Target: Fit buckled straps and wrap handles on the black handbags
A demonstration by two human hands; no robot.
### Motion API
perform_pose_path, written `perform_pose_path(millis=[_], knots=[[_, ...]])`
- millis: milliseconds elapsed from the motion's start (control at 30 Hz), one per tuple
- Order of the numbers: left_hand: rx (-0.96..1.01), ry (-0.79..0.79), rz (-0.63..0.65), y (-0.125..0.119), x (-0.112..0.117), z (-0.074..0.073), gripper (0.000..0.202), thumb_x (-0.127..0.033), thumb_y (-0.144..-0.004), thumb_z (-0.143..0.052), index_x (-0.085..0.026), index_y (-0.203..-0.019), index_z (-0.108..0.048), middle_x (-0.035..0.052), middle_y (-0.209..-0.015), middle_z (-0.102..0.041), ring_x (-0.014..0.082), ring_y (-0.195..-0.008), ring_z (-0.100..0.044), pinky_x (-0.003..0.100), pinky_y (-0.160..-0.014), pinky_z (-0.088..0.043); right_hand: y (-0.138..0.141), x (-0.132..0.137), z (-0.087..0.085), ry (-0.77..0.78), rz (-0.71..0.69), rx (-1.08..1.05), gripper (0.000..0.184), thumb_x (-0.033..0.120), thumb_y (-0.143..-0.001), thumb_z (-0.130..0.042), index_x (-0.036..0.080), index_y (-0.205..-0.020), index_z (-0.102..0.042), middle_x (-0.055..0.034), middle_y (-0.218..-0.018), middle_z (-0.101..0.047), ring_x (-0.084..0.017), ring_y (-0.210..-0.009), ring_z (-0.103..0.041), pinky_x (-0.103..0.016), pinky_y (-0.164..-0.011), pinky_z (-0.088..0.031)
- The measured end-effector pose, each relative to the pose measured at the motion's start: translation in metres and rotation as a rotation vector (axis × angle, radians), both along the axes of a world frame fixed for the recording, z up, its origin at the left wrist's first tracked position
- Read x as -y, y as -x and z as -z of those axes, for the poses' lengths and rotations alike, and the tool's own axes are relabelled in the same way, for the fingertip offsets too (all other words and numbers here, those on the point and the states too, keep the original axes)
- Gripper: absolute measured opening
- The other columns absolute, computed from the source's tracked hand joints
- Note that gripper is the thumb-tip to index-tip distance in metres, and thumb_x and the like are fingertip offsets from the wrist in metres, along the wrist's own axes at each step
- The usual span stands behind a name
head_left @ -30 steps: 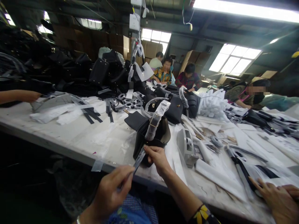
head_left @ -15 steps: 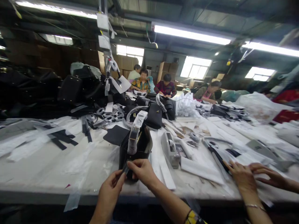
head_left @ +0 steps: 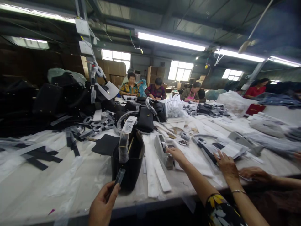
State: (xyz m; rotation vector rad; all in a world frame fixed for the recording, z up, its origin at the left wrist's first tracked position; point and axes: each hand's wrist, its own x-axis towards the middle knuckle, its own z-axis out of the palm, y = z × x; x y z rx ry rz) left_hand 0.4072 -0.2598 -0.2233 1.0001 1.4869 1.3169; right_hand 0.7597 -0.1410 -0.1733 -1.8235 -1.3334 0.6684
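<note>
A black handbag [head_left: 128, 175] stands upright on the table, its top open and its handle [head_left: 126, 136] wrapped in clear plastic. My left hand [head_left: 103, 202] is closed on a short strap [head_left: 120, 177] at the near side of the bag, the strap pinched between thumb and fingers. To the right of the bag is a grey tape dispenser [head_left: 162, 152]. My right hand [head_left: 177, 156] is at the dispenser's near right side, fingertips drawn together against it. Whatever lies between those fingertips is too small to make out.
A co-worker's hands [head_left: 227, 166] work at a wrapped black piece on the right. White foam strips [head_left: 161, 175] lie beside the handbag. Black straps [head_left: 39, 155] and plastic film are on the left. More black bags [head_left: 145, 119] are stacked behind. Several people sit across the table.
My right hand has let go of the strap end and moved right to the tape dispenser. My left hand still holds the strap. The camera view has turned to the right.
</note>
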Motion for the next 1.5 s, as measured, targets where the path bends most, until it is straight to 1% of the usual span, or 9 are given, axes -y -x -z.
perform_pose_path(millis=[133, 300, 467, 633, 833, 1000, 1167, 1333, 1500], knots=[[0.017, 0.007, -0.014, 0.000, 0.000, -0.006, 0.065, -0.069, -0.053, -0.078, -0.016, -0.090, -0.071, 0.0076, -0.087, -0.077, 0.0285, -0.093, -0.071, 0.028, -0.081, -0.055, 0.001, 0.000, 0.010, 0.021, 0.012, -0.261, 0.040, 0.053, -0.070, -0.065, 0.015, -0.075, -0.077, -0.0157, -0.098, -0.074, -0.031, -0.098, -0.065, -0.040, -0.080, -0.047], [0.021, 0.001, -0.021, -0.002, 0.001, -0.011, 0.066, -0.070, -0.051, -0.078, -0.016, -0.087, -0.072, 0.0078, -0.085, -0.078, 0.0282, -0.089, -0.072, 0.028, -0.078, -0.056, 0.000, 0.011, 0.000, -0.078, 0.055, -0.474, 0.043, 0.057, -0.065, -0.071, 0.016, -0.078, -0.077, -0.0131, -0.107, -0.073, -0.029, -0.110, -0.061, -0.037, -0.087, -0.047], [0.041, 0.006, -0.012, 0.000, -0.003, 0.007, 0.061, -0.067, -0.056, -0.078, -0.017, -0.091, -0.071, 0.0062, -0.088, -0.078, 0.0264, -0.091, -0.072, 0.026, -0.080, -0.055, 0.001, 0.045, -0.007, -0.105, 0.055, -0.608, 0.049, 0.058, -0.068, -0.076, 0.013, -0.088, -0.078, -0.0138, -0.104, -0.074, -0.026, -0.104, -0.065, -0.033, -0.086, -0.052], [0.065, 0.015, -0.006, 0.003, -0.006, 0.022, 0.059, -0.064, -0.060, -0.077, -0.017, -0.096, -0.068, 0.0051, -0.088, -0.077, 0.0248, -0.091, -0.071, 0.025, -0.081, -0.055, 0.002, 0.070, 0.015, -0.019, 0.127, -0.767, 0.047, 0.049, -0.057, -0.087, 0.013, -0.085, -0.077, -0.0110, -0.087, -0.075, -0.019, -0.075, -0.070, -0.027, -0.068, -0.057], [0.001, 0.041, 0.013, -0.001, 0.004, 0.003, 0.058, -0.063, -0.065, -0.076, -0.016, -0.098, -0.068, 0.0055, -0.091, -0.076, 0.0251, -0.093, -0.069, 0.027, -0.083, -0.053, 0.006, 0.067, 0.045, -0.034, 0.206, -0.736, 0.035, 0.040, -0.057, -0.088, 0.014, -0.074, -0.074, -0.0064, -0.067, -0.072, -0.015, -0.058, -0.066, -0.023, -0.052, -0.052], [-0.010, 0.034, 0.016, -0.003, 0.010, -0.008, 0.050, -0.058, -0.071, -0.074, -0.019, -0.100, -0.068, 0.0027, -0.091, -0.073, 0.0241, -0.098, -0.067, 0.027, -0.085, -0.052, 0.007, 0.064, 0.051, -0.054, 0.253, -0.675, 0.037, 0.044, -0.059, -0.084, 0.014, -0.078, -0.075, -0.0061, -0.072, -0.074, -0.014, -0.064, -0.066, -0.020, -0.051, -0.047], [0.040, 0.021, 0.048, -0.002, 0.010, -0.012, 0.050, -0.055, -0.071, -0.075, -0.018, -0.105, -0.069, 0.0016, -0.078, -0.071, 0.0245, -0.087, -0.068, 0.028, -0.070, -0.055, 0.010, 0.074, 0.052, -0.065, 0.283, -0.616, 0.040, 0.047, -0.057, -0.083, 0.013, -0.074, -0.074, -0.0083, -0.071, -0.073, -0.017, -0.065, -0.066, -0.023, -0.052, -0.043], [0.057, -0.001, 0.058, -0.001, 0.008, -0.011, 0.051, -0.055, -0.071, -0.075, -0.016, -0.103, -0.069, 0.0046, -0.084, -0.074, 0.0233, -0.077, -0.068, 0.029, -0.065, -0.055, 0.044, 0.099, 0.036, -0.109, 0.145, -0.633, 0.043, 0.051, -0.063, -0.081, 0.016, -0.086, -0.074, -0.0068, -0.077, -0.074, -0.016, -0.068, -0.066, -0.023, -0.056, -0.043], [0.068, -0.045, 0.105, 0.000, 0.008, -0.009, 0.046, -0.051, -0.077, -0.071, -0.015, -0.104, -0.066, 0.0091, -0.096, -0.075, 0.0265, -0.096, -0.068, 0.034, -0.085, -0.052, 0.116, 0.122, 0.001, -0.051, -0.230, -0.683, 0.032, 0.046, -0.074, -0.077, 0.014, -0.074, -0.073, -0.0040, -0.065, -0.069, -0.013, -0.057, -0.059, -0.023, -0.054, -0.042]])
